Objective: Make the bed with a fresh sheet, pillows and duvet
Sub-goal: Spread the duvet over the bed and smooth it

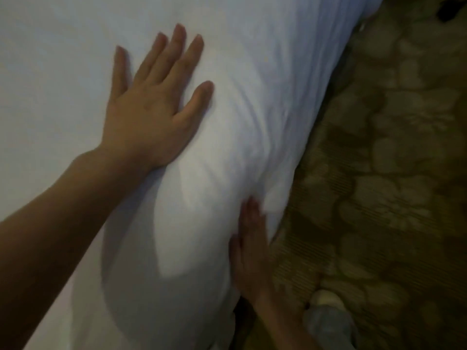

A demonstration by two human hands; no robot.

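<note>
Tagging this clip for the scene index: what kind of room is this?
Likely a bedroom, possibly a hotel room. White bedding fills the view, both hands, left hand and right hand, press it flat, and patterned carpet runs beside the bed.

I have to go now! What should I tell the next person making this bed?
Left hand: flat, fingers spread, pressing on top of the white bedding.
Right hand: blurred, fingers fairly straight against the bedding's side edge, next to the patterned carpet.
Done: white cover lies over the bed.
Left: smooth the creases near the edge. Pillows are not in view, so check them.
</note>
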